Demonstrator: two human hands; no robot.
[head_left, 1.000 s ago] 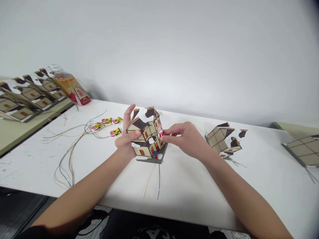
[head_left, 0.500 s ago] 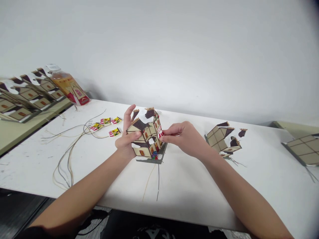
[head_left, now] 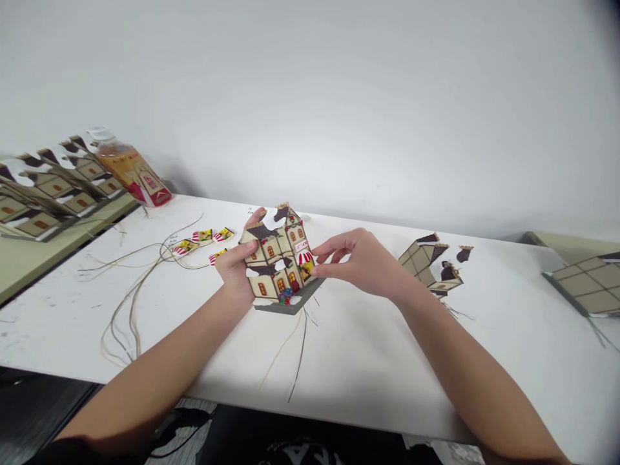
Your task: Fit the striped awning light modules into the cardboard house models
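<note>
A small model house [head_left: 271, 248] with brown roofs and lit-coloured windows is held up over the white table, tilted on its grey base. My left hand [head_left: 235, 268] grips it from the left, thumb on the front wall. On its right face is a red-and-white striped awning piece [head_left: 305, 258] with yellow below. The fingertips of my right hand [head_left: 351, 261] are at the right edge of that face, beside the awning; whether they pinch anything is hidden. Thin wires [head_left: 301, 349] hang beneath the base.
Several loose awning pieces [head_left: 186, 247] with long wires lie on the white table [head_left: 368, 368] at left. A bottle [head_left: 133, 168] and a row of model houses [head_left: 58, 184] stand at the far left. More houses [head_left: 426, 261] sit at right.
The house has turned so its right face with the awning shows more, and has shifted slightly left. My right fingers have loosened from the awning and now sit at the wall's edge.
</note>
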